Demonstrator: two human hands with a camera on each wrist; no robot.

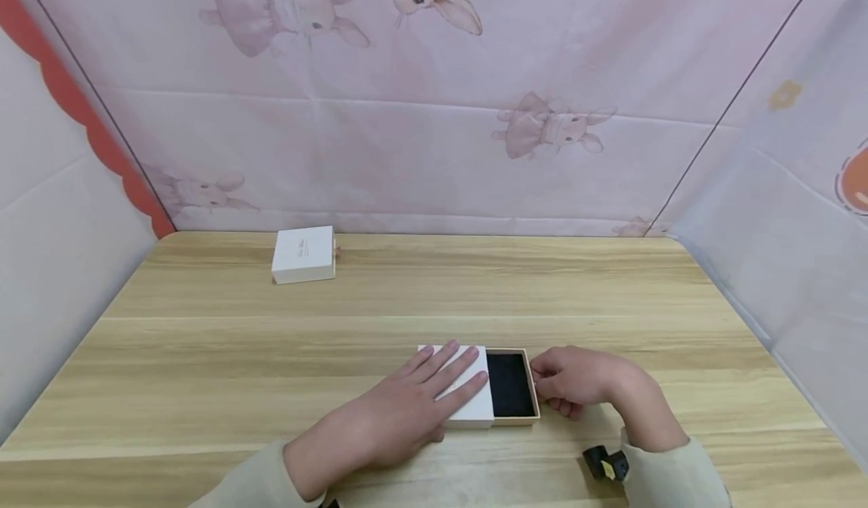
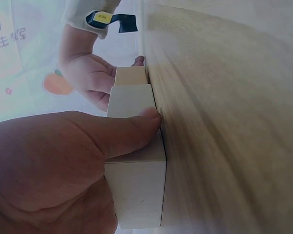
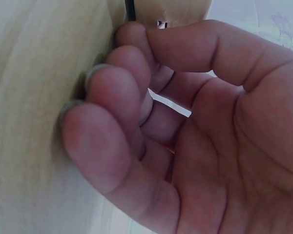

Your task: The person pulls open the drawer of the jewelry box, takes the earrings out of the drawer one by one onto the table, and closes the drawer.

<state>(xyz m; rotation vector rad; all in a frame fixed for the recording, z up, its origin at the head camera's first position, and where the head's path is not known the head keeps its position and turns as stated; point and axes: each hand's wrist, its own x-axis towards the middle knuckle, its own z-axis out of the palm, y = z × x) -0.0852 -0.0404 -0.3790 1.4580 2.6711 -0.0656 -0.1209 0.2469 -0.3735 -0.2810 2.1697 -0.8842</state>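
Left hand [image 1: 415, 411] with straight, spread fingers presses a white box [image 1: 473, 411] on a wooden table [image 1: 224, 372]; right hand [image 1: 585, 377] pinches at the end of its partly open drawer [image 1: 515, 420].

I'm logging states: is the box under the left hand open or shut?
Partly open: its black-lined drawer sticks out of the white cover toward the right hand.

Soft, even light fills the head view, while the 2 wrist views look duller, perhaps slightly blurred.
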